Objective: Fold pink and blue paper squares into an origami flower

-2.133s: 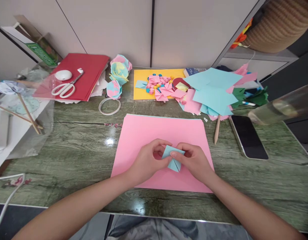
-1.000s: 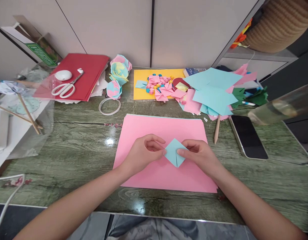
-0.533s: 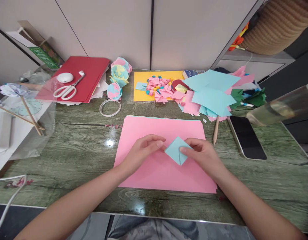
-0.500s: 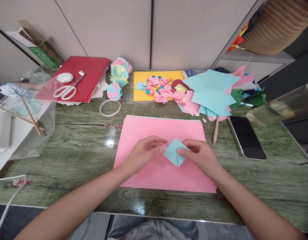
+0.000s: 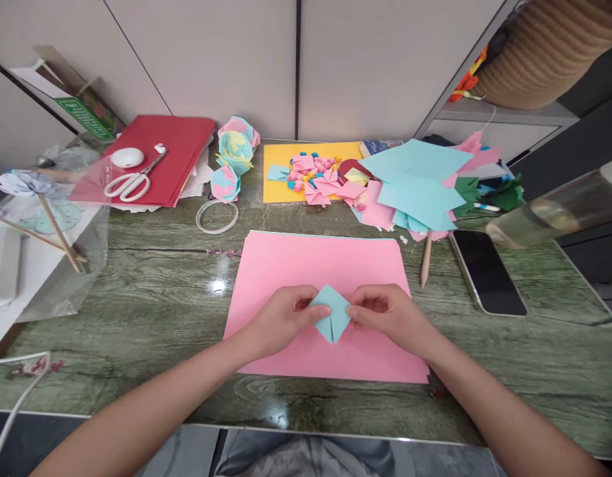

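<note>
A small folded light-blue paper piece [image 5: 332, 313], diamond shaped with a crease down its middle, is held over a large pink sheet [image 5: 330, 265] on the green table. My left hand [image 5: 281, 318] pinches its left corner with curled fingers. My right hand [image 5: 388, 315] pinches its right corner the same way. Both hands rest low on the pink sheet, close together.
A black phone [image 5: 486, 271] and a wooden pencil [image 5: 426, 260] lie to the right. Loose blue and pink papers [image 5: 415, 185] pile at the back right, folded pieces on a yellow sheet [image 5: 279, 179]. A tape ring [image 5: 217, 216], scissors [image 5: 130, 182] on a red folder sit back left.
The blue piece has been turned and flattened into a diamond. Both hands shifted slightly left and toward me with it, now pinching its two side corners.
</note>
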`<action>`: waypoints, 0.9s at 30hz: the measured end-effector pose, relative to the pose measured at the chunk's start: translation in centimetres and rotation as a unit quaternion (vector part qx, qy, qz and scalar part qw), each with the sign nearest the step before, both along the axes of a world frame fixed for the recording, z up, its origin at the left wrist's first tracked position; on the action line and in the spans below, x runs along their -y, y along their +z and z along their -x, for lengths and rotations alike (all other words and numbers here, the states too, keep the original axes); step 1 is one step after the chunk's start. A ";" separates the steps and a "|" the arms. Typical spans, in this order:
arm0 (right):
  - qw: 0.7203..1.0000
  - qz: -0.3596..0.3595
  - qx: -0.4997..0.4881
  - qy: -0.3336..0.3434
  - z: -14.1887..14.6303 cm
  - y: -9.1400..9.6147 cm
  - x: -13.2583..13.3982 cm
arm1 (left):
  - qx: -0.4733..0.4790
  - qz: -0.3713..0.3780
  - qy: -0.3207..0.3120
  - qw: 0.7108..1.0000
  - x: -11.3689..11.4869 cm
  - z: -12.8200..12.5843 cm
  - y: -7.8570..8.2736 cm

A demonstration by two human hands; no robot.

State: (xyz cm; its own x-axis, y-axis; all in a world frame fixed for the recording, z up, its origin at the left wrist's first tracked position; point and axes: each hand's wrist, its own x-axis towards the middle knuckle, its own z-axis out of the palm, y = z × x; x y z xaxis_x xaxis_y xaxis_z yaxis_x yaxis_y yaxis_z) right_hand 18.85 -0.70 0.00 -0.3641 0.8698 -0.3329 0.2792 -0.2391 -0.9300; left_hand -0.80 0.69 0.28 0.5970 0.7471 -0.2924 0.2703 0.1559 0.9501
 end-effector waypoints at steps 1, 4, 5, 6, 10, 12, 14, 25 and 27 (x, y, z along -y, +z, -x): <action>1.000 0.003 -0.003 0.000 -0.1 0.1 -0.1 | 0.009 0.006 0.000 1.000 -0.1 0.0 0.0; 1.000 0.011 -0.020 0.008 -0.5 0.2 -0.3 | 0.027 0.021 -0.001 0.999 -0.4 0.2 0.1; 0.999 0.016 -0.027 0.012 -0.6 0.2 -0.3 | 0.029 0.024 -0.001 0.999 -0.4 0.2 0.1; 0.999 0.020 -0.035 0.015 -0.7 0.3 -0.4 | 0.030 0.027 -0.001 0.999 -0.5 0.3 0.2; 0.999 0.007 -0.043 0.013 -1.3 0.7 -0.6 | 0.010 0.019 0.021 1.000 -1.0 0.7 0.2; 0.999 -0.013 -0.032 0.000 -1.5 0.9 -0.7 | 0.003 0.012 0.038 0.999 -1.2 0.8 0.1; 0.999 -0.028 -0.026 -0.013 -1.6 1.1 -0.8 | 0.003 0.010 0.050 0.999 -1.3 0.8 -0.1; 0.997 0.010 -0.077 0.007 -1.0 0.8 -0.7 | -0.011 -0.034 0.050 0.998 -1.0 0.7 -0.1; 0.995 0.022 -0.089 0.023 -0.9 1.0 -0.6 | -0.024 -0.045 0.045 0.998 -0.8 0.5 0.1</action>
State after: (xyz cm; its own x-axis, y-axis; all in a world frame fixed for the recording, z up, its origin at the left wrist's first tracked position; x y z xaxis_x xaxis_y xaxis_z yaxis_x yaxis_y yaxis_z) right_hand 19.74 -0.06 1.04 -0.4605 0.8363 -0.2975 0.1223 -0.2722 -0.9544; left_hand -1.34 1.50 0.33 0.5139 0.8210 -0.2488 0.3046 0.0965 0.9476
